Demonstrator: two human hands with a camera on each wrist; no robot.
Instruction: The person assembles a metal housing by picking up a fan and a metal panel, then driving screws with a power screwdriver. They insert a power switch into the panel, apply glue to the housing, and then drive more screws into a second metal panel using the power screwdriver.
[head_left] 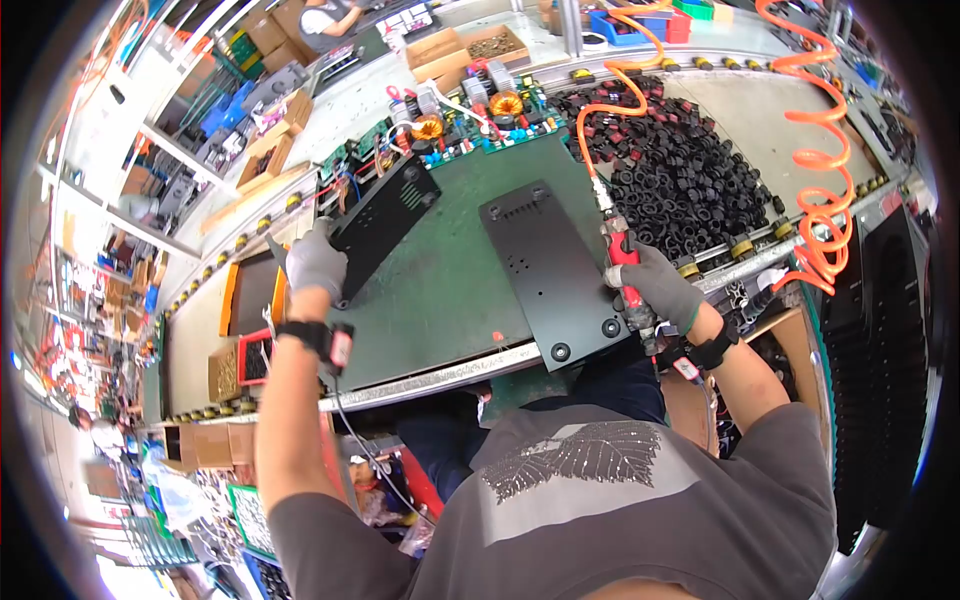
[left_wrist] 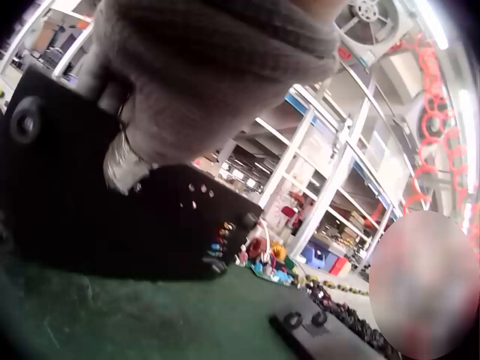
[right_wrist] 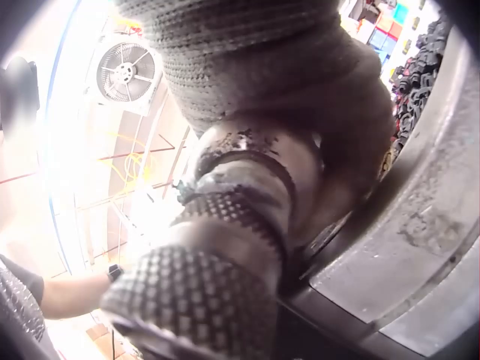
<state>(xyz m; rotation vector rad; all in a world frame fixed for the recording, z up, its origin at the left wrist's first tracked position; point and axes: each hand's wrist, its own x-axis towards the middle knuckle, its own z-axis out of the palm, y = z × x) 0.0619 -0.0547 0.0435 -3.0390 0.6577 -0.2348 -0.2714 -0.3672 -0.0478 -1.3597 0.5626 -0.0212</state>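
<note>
My gloved left hand grips the edge of a black metal panel with round feet and small holes. The panel stands tilted up over the green mat; in the left wrist view the thumb presses on its face. A second black panel lies on the mat at right, feet up, its near end reaching over the table edge. Beside it my gloved right hand grips a red air screwdriver. Its knurled metal nose fills the right wrist view's lower part.
An orange coiled air hose runs up from the screwdriver. Circuit boards line the mat's far edge. A heap of small black parts lies right of them. Boxes of screws stand at left. Another coiled hose hangs at far right.
</note>
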